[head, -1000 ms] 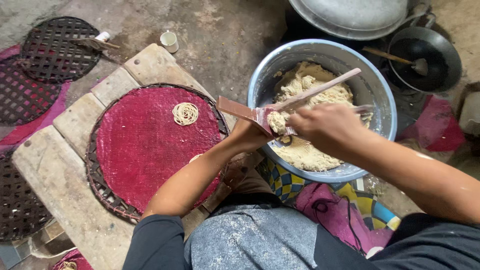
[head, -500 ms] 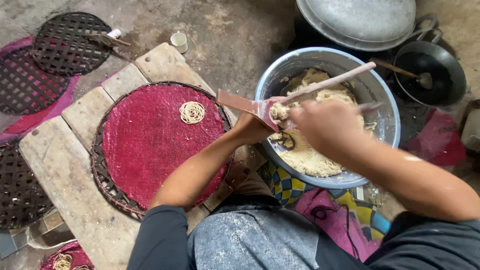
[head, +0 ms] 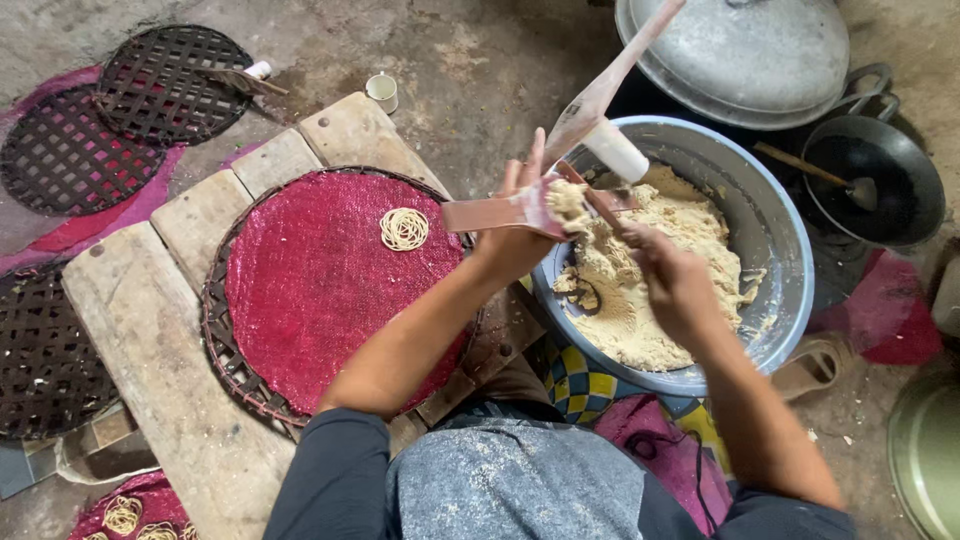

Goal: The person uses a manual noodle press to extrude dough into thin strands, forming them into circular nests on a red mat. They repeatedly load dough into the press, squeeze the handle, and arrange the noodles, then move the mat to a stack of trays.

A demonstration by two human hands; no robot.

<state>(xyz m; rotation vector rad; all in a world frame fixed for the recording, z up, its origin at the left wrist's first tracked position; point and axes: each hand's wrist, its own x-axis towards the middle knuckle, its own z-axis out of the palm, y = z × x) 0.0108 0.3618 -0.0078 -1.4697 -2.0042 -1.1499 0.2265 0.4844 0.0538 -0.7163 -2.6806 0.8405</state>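
noodle coil on mat | mat on bench | dough in basin, R of mat

A wooden bench carries a round red mat.

The wooden press is held open over the near-left rim of the bowl, its upper arm tilted up toward the far side with a white plunger on it. A lump of pale dough sits in its cup. More dough, crumbly and beige, fills the grey bowl.
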